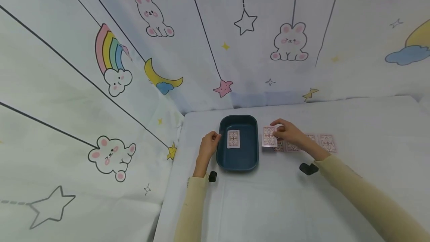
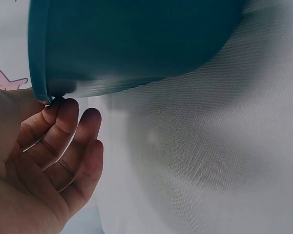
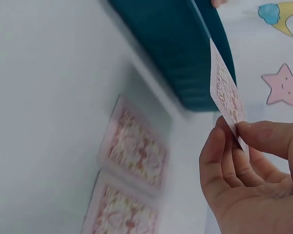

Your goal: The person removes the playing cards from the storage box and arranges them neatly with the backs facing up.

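A playing card point(image 1: 269, 136) with a red-and-white patterned back is pinched between thumb and fingers of my right hand point(image 1: 289, 133). It is held up just right of the dark teal tray point(image 1: 242, 161), over a row of similar cards. In the right wrist view the raised card point(image 3: 227, 90) tilts almost edge-on before the tray's side wall. My left hand point(image 1: 209, 145) grips the tray's left rim, thumb on top and fingertips point(image 2: 68, 109) under the lip. Inside the tray lies one card point(image 1: 233, 139), patterned back up.
Right of the tray, several face-down cards point(image 1: 327, 143) lie in a row on the white tablecloth point(image 1: 268, 204), partly hidden by my right hand and forearm. Behind the table hangs a white printed curtain point(image 1: 201, 47). A black wrist device point(image 1: 308, 168) sits under the right wrist.
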### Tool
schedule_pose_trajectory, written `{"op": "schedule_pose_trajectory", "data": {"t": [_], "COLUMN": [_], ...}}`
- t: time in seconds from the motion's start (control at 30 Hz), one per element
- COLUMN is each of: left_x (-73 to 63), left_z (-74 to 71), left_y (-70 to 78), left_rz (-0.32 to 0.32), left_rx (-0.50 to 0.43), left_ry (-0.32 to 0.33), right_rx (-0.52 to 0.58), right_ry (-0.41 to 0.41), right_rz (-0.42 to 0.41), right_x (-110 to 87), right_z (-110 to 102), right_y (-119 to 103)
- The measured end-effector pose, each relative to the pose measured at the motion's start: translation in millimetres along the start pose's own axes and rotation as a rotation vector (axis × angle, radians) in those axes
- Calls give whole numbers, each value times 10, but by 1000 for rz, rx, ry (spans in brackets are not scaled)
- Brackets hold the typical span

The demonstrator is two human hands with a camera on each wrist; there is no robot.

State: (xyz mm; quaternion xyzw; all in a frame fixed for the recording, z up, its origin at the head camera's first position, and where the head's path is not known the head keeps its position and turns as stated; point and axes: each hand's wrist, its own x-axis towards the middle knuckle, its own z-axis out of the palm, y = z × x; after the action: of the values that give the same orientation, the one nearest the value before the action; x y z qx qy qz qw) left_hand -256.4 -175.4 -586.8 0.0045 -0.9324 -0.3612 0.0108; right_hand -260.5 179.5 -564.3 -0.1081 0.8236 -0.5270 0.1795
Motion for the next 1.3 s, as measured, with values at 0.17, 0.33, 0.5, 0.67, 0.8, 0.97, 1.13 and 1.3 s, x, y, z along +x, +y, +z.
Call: {"op": "schedule_pose_trajectory", "data": {"t": [0.17, 0.33, 0.5, 0.67, 0.8, 0.97, 1.13, 1.3], "left_x": [-7, 12, 8, 3, 4, -3, -12, -14], "left_z": [-6, 6, 16, 19, 18, 16, 16, 14], "left_y": [27, 22, 25, 33, 41, 39, 39, 39], "left_rz": [-11, -51, -62, -75, -75, -74, -62, -64], "left_rx": [0, 5, -2, -7, -7, -3, -3, -6], "left_ry": [-3, -25, -23, -25, -25, -21, -15, -16], "right_rx": [-23, -43, -64, -70, -75, -97, -139, -156], "right_ry": [17, 22, 39, 50, 55, 63, 73, 85], "right_rz": [27, 41, 41, 43, 51, 70, 101, 109], "right_x": [-80, -174, -248, -313, -367, -436, -497, -568], "right_z": [-107, -204, -305, -390, -461, -528, -625, -715], "right_y": [125, 217, 330, 428, 476, 525, 604, 668]}}
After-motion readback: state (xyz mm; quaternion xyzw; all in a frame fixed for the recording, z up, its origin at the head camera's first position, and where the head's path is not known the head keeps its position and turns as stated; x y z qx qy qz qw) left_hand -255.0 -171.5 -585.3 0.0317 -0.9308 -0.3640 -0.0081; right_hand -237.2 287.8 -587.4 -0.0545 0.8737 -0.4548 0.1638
